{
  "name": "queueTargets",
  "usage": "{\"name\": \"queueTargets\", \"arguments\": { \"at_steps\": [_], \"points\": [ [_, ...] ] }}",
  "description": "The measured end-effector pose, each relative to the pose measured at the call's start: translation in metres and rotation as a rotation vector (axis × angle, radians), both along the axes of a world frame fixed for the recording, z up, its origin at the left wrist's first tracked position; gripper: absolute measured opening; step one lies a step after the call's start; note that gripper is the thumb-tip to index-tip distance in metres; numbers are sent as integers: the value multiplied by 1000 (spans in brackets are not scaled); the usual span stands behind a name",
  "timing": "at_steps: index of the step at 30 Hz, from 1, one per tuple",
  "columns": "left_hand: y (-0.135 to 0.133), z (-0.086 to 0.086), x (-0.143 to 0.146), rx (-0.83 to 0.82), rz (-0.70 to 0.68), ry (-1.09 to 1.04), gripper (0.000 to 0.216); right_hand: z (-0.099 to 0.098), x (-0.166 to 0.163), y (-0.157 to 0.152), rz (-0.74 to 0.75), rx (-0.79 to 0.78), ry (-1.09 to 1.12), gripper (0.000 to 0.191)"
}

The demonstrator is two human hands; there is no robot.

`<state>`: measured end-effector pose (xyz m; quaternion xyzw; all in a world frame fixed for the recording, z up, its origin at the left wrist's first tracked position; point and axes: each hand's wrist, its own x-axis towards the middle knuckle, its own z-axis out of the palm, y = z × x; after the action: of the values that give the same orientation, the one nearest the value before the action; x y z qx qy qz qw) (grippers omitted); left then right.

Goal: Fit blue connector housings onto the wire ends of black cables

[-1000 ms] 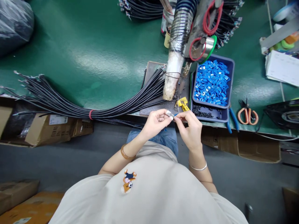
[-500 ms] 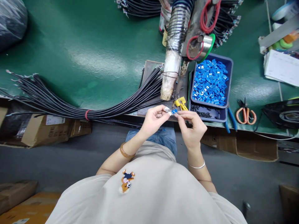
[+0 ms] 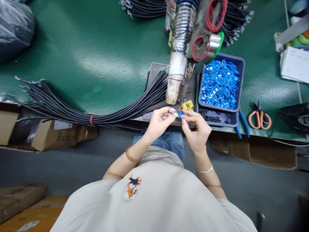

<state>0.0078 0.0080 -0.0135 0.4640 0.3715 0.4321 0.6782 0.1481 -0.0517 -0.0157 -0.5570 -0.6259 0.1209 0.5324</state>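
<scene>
My left hand [image 3: 159,122] is closed in a pinch in front of the bench edge, with white wraps on its fingertips. At its fingertips is a small blue connector [image 3: 181,113], its far side hidden by fingers. My right hand [image 3: 197,129] comes in from the other side, thumb and forefinger closed on a thin pale wire [image 3: 182,117] beside the connector. The fingers of both hands nearly meet. Just beyond them, a yellow clip-like piece [image 3: 187,105] sits on a dark work plate [image 3: 154,72].
A tray [image 3: 242,77] of blue connectors stands over another tray [image 3: 233,120] with small black parts. Blue-handled pliers [image 3: 243,124] and orange-handled cutters [image 3: 260,119] lie to the right. A bundle of black cables [image 3: 116,117] spans the left. A duct nozzle [image 3: 174,85] hangs overhead.
The view has shifted a little, so the bench things appear slightly farther right at the sides. My right hand has moved slightly left, closer to my left; both keep their pinch.
</scene>
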Motion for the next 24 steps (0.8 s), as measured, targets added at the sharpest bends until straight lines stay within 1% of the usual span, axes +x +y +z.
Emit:
{"name": "queueTargets", "arguments": {
  "at_steps": [9,15,20,24],
  "points": [
    [0,0,0,19,4,-15,19,6,-1,2,-7,21,-31,13],
    [0,2,-2,30,-19,-31,18,13,-1,1,-8,20,-101,14],
    [0,3,-2,-14,-46,-28,19,11,-1,-2,-6,-11,-48,14],
    [-1,4,-2,-30,-58,-26,20,10,1,-3,6,-16,-63,15]
  ]
}}
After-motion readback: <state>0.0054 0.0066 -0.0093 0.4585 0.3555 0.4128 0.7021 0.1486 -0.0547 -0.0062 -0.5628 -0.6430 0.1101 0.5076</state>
